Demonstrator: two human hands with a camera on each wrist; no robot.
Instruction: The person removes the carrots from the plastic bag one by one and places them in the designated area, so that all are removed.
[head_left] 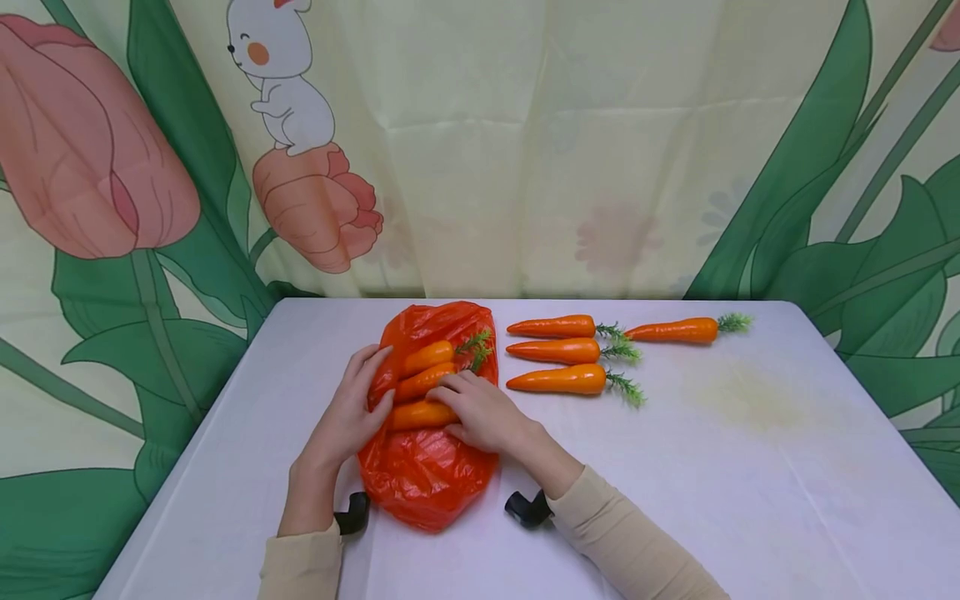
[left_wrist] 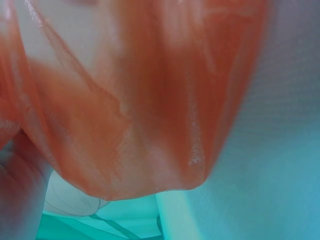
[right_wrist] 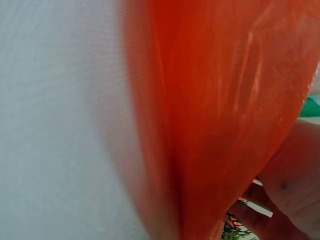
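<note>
Pale printed cloth (head_left: 480,150) hangs behind the white table (head_left: 660,492) where I work. At the lower centre-left of the head view, both my hands are at a crinkled red bag (head_left: 431,487). My left hand (head_left: 341,421) is at the bag's left side, thumb and fingers set apart and touching the film; I cannot tell whether they pinch it. My right hand (head_left: 483,408) comes from the lower right, its fingers bent over the crown end of the lowest carrot (head_left: 412,415) and its thumb below, so I grip it there.

Just above that one, a middle carrot (head_left: 423,382) and an upper carrot (head_left: 429,357) lie side by side with it, leaves toward the right. The film hides their left ends, and how far each sits inside the bag I cannot tell. In both wrist views the red film takes up much of the frame, blurred in places.

Beige sleeves (head_left: 630,529) cover my forearms, and black pieces (head_left: 528,508) show by my wrists. Right of the bag, three loose carrots (head_left: 555,351) lie in a stack of rows, tips to the left; a fourth loose carrot (head_left: 675,331) lies farther right, its tip by their leaves. On the cloth, a big pink tulip (head_left: 90,142) fills the upper left, with a white rabbit (head_left: 296,108) beside it and green leaves at both edges.
</note>
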